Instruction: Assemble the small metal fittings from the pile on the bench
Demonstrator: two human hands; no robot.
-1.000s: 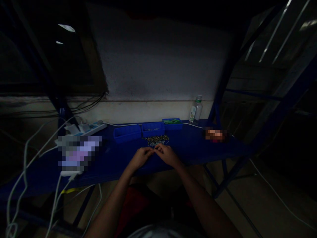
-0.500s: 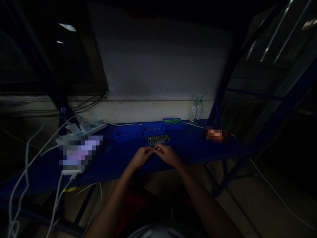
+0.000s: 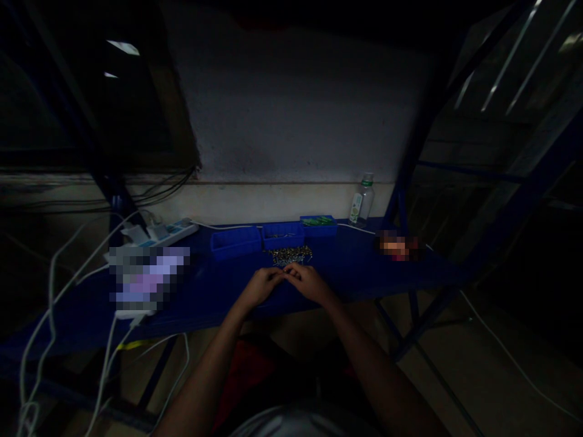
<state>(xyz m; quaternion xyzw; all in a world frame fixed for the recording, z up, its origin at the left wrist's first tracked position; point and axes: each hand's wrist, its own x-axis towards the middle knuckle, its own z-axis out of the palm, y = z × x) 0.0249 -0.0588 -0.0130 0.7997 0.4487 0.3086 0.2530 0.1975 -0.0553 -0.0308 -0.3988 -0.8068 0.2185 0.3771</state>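
1. The small metal parts are heaped on the blue desk, at 12 o'clock from the meeting fingertips and just beyond them.
2. The left hand is placed at 8 o'clock of that meeting point, the right hand at 4 o'clock.
3. Both grips are drawn in, fingertips close together; whether a part is clamped between them cannot be told, as it is too dark and small.
4. Each part is judged light, stiff and hardly fragile; by its smooth metal and slightness, it may be easily let slip.
5. A single part is probably best taken across its middle, between thumb and forefinger pads, with light pressure.
6. Slim metal pieces are held in the middle tray, at 12 o'clock beyond the heap.
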